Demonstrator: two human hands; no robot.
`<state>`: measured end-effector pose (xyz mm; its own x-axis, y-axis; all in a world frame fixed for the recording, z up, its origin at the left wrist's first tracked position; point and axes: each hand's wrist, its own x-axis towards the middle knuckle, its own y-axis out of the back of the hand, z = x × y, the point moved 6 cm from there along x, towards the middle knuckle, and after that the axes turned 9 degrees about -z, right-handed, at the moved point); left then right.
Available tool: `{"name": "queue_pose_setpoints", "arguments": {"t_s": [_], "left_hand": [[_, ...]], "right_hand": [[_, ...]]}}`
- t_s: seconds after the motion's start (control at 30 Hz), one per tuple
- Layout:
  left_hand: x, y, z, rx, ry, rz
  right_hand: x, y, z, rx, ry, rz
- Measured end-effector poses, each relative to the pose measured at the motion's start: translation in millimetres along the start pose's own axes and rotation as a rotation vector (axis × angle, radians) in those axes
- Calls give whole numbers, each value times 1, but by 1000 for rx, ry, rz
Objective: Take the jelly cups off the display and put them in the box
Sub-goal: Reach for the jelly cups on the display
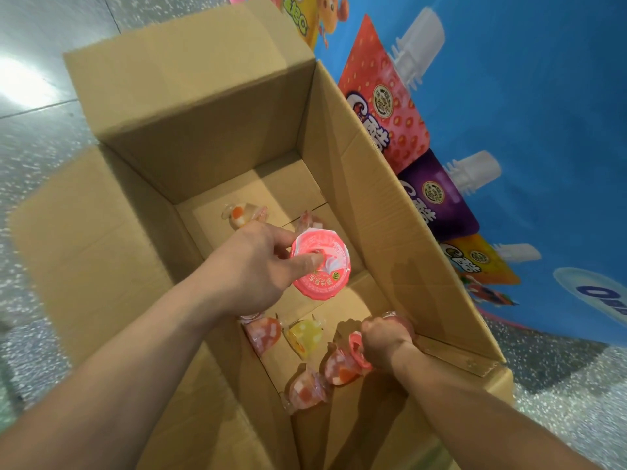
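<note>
A: Two hands, one open cardboard box (pixel 203 113). Holdings?
B: Left hand (pixel 251 266) grips a pink-lidded jelly cup (pixel 325 278) above the box; its Chinese print is unreadable. Right hand (pixel 383 340) is curled round a second cup (pixel 341 368) low inside. Several loose cups (pixel 303 337) lie on the bottom.
A: Labels, surroundings?
B: Blue display (pixel 543 130) beside the box, printed pouches marked "C"; speckled grey floor (pixel 40 137).
</note>
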<state>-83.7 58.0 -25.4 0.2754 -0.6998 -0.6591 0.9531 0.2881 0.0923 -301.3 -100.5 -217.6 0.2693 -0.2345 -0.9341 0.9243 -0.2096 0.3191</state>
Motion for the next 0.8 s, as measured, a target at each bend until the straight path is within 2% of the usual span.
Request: {"name": "queue_pose_setpoints", "arguments": {"t_s": [0.23, 0.33, 0.4, 0.47, 0.8], "left_hand": [[-6, 8, 5, -3, 1, 45], [-6, 11, 7, -20, -2, 85], [-4, 14, 7, -51, 4, 117], [-4, 16, 8, -102, 1, 153], [-6, 16, 23, -174, -55, 142]], "right_hand": [[0, 6, 21, 408, 37, 34], [-19, 27, 27, 944, 173, 140], [-42, 44, 24, 1304, 302, 151], [-66, 62, 23, 1534, 381, 146], [-147, 132, 32, 2017, 660, 7]]}}
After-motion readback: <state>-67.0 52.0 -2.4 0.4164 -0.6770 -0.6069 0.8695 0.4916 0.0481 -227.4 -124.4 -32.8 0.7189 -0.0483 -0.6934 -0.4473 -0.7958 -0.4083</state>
